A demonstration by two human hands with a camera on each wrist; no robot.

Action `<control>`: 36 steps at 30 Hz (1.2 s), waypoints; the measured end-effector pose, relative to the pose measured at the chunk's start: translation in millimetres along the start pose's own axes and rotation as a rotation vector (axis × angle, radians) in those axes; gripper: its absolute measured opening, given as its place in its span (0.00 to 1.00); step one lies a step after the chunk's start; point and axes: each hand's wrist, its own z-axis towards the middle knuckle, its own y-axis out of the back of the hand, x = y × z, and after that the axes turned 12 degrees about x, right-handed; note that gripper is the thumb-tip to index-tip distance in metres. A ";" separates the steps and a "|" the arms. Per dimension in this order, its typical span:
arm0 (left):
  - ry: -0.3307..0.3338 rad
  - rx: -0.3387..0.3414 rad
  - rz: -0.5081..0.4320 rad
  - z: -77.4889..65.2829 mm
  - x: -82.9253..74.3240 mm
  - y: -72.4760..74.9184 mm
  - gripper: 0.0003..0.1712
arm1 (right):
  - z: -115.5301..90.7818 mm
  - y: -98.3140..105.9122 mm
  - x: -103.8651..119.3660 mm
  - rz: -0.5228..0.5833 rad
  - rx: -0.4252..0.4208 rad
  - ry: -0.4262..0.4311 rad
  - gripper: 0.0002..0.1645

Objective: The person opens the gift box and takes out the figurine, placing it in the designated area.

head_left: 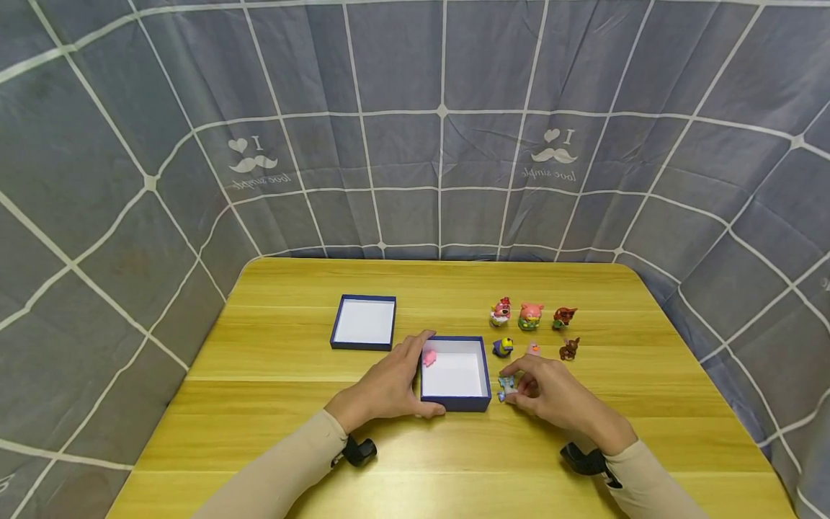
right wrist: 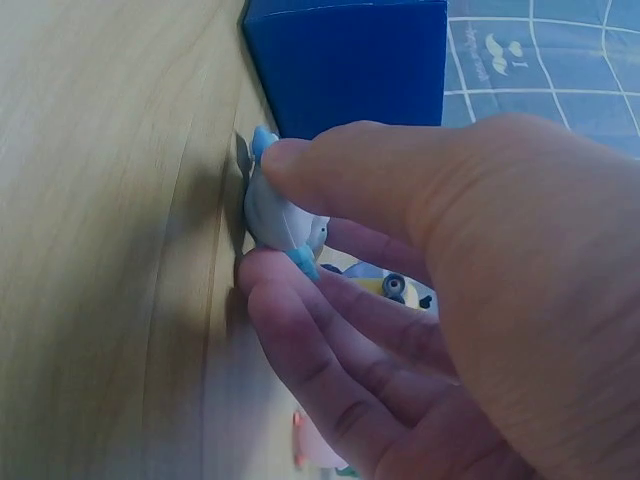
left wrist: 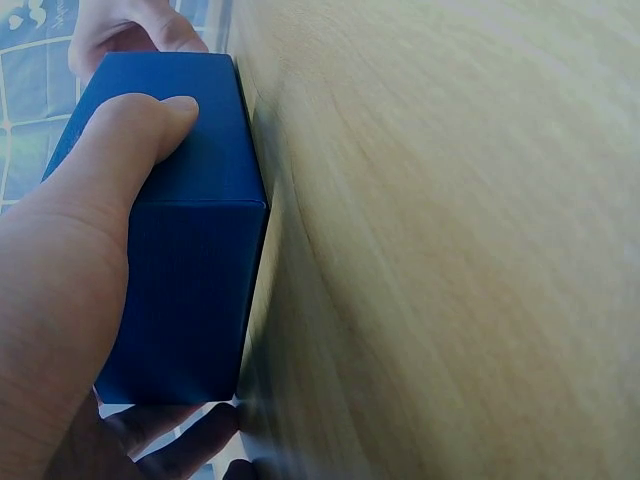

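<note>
My left hand (head_left: 382, 386) grips the left side of an open blue box (head_left: 457, 405) with a white inside. Its thumb lies on the front wall, the fingers at the far side, as the left wrist view shows on the box (left wrist: 185, 300). Inside, near the back left corner, lies a small pink figurine (head_left: 429, 358). Just right of the box, low over the table, my right hand (head_left: 554, 393) pinches a small light blue and white figurine (right wrist: 280, 215) between thumb and fingers. Those fingers partly hide it in the head view.
Behind my right hand stand several small figurines, among them a pink and green one (head_left: 530, 316), a yellow and purple one (head_left: 503, 347) and a brown one (head_left: 569, 349). The blue-rimmed lid (head_left: 364, 322) lies white side up, behind left of the box. Grey checked curtain (head_left: 402, 151) surrounds the table.
</note>
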 end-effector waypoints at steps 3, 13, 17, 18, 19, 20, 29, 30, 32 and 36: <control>0.000 0.002 -0.001 -0.1 -0.3 0.5 0.81 | -0.2 -0.1 -0.1 -0.003 -0.003 0.001 0.19; -0.004 0.000 0.000 -0.5 0.3 0.4 0.81 | -3.6 1.0 0.6 -0.029 -0.016 -0.001 0.20; -0.004 -0.001 0.002 -0.8 1.0 0.3 0.81 | -5.0 2.1 1.6 -0.042 -0.025 -0.002 0.20; -0.005 -0.001 0.002 -0.9 1.1 0.3 0.81 | -5.3 2.4 2.0 -0.046 -0.027 -0.003 0.20; -0.006 -0.002 0.003 -0.9 1.2 0.4 0.81 | -5.6 2.7 2.3 -0.051 -0.030 -0.005 0.20; -0.008 -0.002 0.003 -0.9 1.2 0.4 0.81 | -5.9 3.0 2.8 -0.054 -0.034 -0.006 0.20; -0.012 -0.011 0.011 -0.6 0.4 0.8 0.80 | -9.4 9.0 12.4 -0.104 -0.125 0.030 0.21; -0.012 -0.012 0.012 -0.7 0.5 0.3 0.80 | -9.3 9.6 13.9 -0.109 -0.137 0.032 0.21; -0.011 -0.014 0.016 -1.3 0.5 -0.4 0.80 | -8.6 10.6 17.3 -0.122 -0.166 0.044 0.20; -0.005 -0.014 0.023 -2.2 0.8 -1.7 0.80 | -6.6 13.2 24.4 -0.154 -0.229 0.081 0.20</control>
